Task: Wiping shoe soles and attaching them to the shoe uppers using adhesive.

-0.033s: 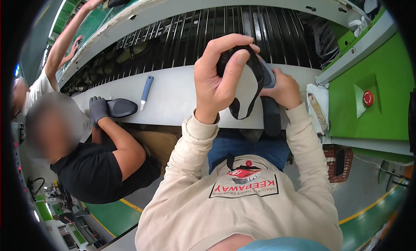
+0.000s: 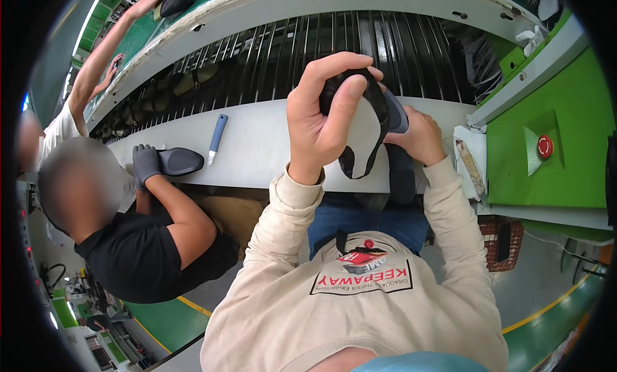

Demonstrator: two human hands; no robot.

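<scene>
My left hand (image 2: 315, 108) is closed round the black upper part of a sandal (image 2: 397, 119), thumb and fingers curled over it, and a black strap loops down below. On the sandal's grey-blue sole, at its right side, my right hand (image 2: 421, 137) is closed; its fingertips are partly hidden behind the sole. Under the sandal, a dark, long, sole-shaped piece (image 2: 402, 179) lies over the near edge of the white worktop (image 2: 257, 141). Much of the sandal's upper is covered by my left hand.
A blue-handled knife (image 2: 218, 134) lies on the worktop to the left. Beside it a co-worker's gloved hand (image 2: 146, 161) holds a dark shoe (image 2: 181, 160). Beyond runs a roller conveyor (image 2: 308, 57) with sandals at its left. A green machine (image 2: 553, 121) with a red button stands right.
My hands and the sandal have shifted only very slightly, and both hands keep their hold. The knife and the co-worker's shoe have stayed in place.
</scene>
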